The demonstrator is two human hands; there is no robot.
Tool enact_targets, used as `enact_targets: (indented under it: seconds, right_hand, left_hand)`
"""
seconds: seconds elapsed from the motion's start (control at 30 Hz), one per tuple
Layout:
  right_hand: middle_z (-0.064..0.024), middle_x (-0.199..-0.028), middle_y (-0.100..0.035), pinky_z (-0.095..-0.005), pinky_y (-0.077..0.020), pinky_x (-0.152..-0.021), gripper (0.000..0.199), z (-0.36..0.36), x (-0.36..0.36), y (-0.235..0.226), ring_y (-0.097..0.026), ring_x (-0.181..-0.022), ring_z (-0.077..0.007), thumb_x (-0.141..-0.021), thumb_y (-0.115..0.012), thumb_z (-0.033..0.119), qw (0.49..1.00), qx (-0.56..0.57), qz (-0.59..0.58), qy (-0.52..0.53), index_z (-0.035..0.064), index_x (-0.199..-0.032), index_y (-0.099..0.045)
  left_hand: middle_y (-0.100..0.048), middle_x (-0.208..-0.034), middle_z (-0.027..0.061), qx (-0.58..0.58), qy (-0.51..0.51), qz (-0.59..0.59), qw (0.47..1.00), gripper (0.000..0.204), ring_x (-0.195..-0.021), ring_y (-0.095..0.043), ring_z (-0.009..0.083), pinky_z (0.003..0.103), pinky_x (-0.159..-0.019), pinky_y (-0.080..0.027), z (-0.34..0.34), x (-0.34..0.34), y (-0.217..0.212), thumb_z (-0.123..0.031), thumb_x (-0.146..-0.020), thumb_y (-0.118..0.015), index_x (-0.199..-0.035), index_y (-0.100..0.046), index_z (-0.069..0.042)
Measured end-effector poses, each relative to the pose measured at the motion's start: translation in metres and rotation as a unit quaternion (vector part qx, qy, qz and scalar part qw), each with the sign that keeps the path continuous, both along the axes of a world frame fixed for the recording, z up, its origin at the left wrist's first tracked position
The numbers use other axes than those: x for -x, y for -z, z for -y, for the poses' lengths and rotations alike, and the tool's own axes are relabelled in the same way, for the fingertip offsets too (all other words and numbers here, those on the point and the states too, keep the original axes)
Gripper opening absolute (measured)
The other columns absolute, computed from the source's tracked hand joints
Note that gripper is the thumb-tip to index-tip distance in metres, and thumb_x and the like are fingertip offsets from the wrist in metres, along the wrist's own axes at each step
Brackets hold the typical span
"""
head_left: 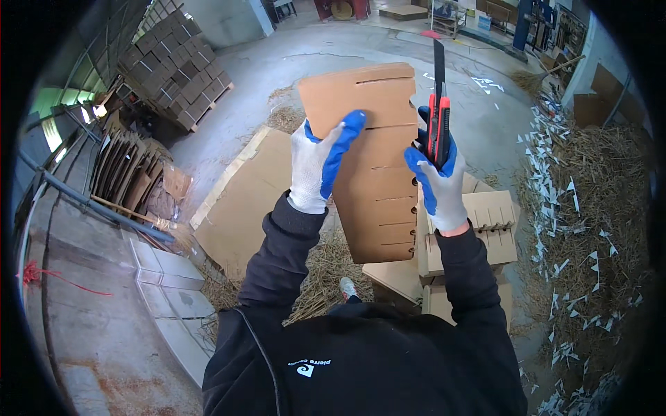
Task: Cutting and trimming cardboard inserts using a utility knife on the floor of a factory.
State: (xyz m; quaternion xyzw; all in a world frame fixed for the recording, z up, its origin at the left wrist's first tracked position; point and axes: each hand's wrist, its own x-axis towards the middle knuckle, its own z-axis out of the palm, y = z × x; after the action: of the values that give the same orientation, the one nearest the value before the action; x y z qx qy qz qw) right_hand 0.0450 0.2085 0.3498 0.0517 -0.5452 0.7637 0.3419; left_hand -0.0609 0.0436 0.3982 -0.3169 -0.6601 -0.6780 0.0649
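My left hand, in a white glove with blue-coated fingers, grips the upper left edge of a slotted cardboard piece, its thumb lying across the face. This brown piece stands upright before me, with parallel slits and small notches along its right edge. It looks like several layers together. At the right edge, my right hand, gloved alike, is closed around a red and black utility knife. The knife's long dark blade points up and away. Whether the right fingertips also touch the cardboard I cannot tell.
A stack of slotted cardboard lies below my right forearm. A large cardboard sheet is at left on straw. Bundled cardboard stands on a pallet at far left. Shredded straw and white scraps cover the right side, near a broom.
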Motion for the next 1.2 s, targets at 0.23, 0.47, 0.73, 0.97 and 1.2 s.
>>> enact_targets:
  seconds: [0.23,0.47,0.73,0.97,1.2]
  right_hand:
    - [-0.0021,-0.098,-0.064,-0.018,-0.0409,-0.054,0.06,0.008,-0.002,0.015,-0.052,-0.068,-0.0022,-0.088,-0.066,0.002,1.0,0.01,0.026,0.012,0.0009,-0.144,-0.047]
    - [0.0013,-0.098,-0.06,-0.0181,-0.0401,-0.059,0.058,0.025,-0.005,0.043,-0.047,-0.069,-0.0017,-0.089,-0.065,0.001,0.99,-0.038,0.131,0.02,0.0013,-0.144,-0.049]
    - [0.0012,-0.091,-0.063,-0.0184,-0.041,-0.053,0.052,0.031,0.015,0.118,-0.051,-0.064,-0.0018,-0.088,-0.069,0.003,0.954,-0.074,0.285,-0.062,0.0005,-0.138,-0.055]
    - [-0.0024,-0.111,-0.07,-0.0183,-0.0417,-0.056,0.058,0.023,0.0,0.199,-0.055,-0.069,-0.0043,-0.098,-0.064,0.027,0.865,-0.078,0.49,-0.072,0.0047,-0.148,-0.044]
    - [-0.0086,-0.118,-0.065,-0.0242,-0.0501,-0.066,0.045,0.005,0.019,0.237,-0.064,-0.082,-0.0125,-0.1,-0.059,0.017,0.775,-0.167,0.576,-0.199,-0.0006,-0.141,-0.05]
  left_hand:
    - [-0.074,-0.098,0.0038,-0.028,0.028,0.058,0.998,0.028,-0.085,-0.064,0.0088,0.027,-0.077,-0.051,0.004,-0.003,0.018,-0.018,-0.091,-0.075,-0.11,-0.07,0.001]
    - [-0.072,-0.101,0.0028,-0.04,0.011,0.145,0.989,0.03,-0.089,-0.063,0.0087,0.027,-0.081,-0.051,0.019,-0.013,0.063,-0.018,-0.091,-0.075,-0.113,-0.069,0.001]
    - [-0.072,-0.108,0.005,-0.082,-0.067,0.295,0.95,0.035,-0.094,-0.065,0.011,0.028,-0.084,-0.052,0.049,-0.014,0.182,-0.016,-0.09,-0.077,-0.118,-0.068,0.002]
    - [-0.072,-0.111,0.0072,-0.124,-0.142,0.535,0.823,0.037,-0.094,-0.068,0.0141,0.029,-0.084,-0.054,0.083,-0.035,0.381,-0.018,-0.089,-0.078,-0.119,-0.068,0.002]
    - [-0.073,-0.108,0.0082,-0.105,-0.163,0.599,0.777,0.04,-0.091,-0.068,0.0147,0.028,-0.082,-0.054,0.072,-0.064,0.452,-0.02,-0.086,-0.082,-0.116,-0.069,0.003]
